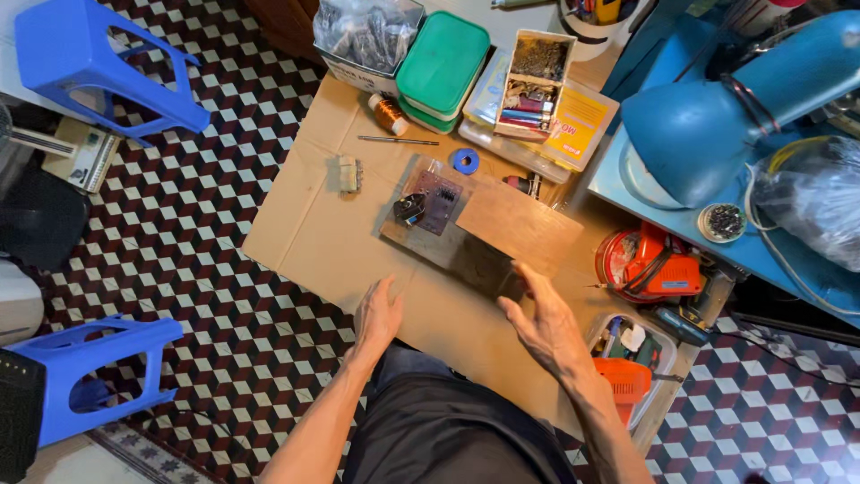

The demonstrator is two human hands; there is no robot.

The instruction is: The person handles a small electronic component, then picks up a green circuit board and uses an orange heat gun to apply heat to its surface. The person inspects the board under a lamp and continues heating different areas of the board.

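Clutter lay around a cardboard sheet on a chequered tile floor.
Blue stools stood at ten and eight o'clock; a green box at twelve; a blue lamp at two; an orange tool at three.

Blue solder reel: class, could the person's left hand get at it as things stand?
Probably yes. The left hand is open and empty, and bare cardboard lies beside the wooden board, leaving a free way to the blue solder reel.
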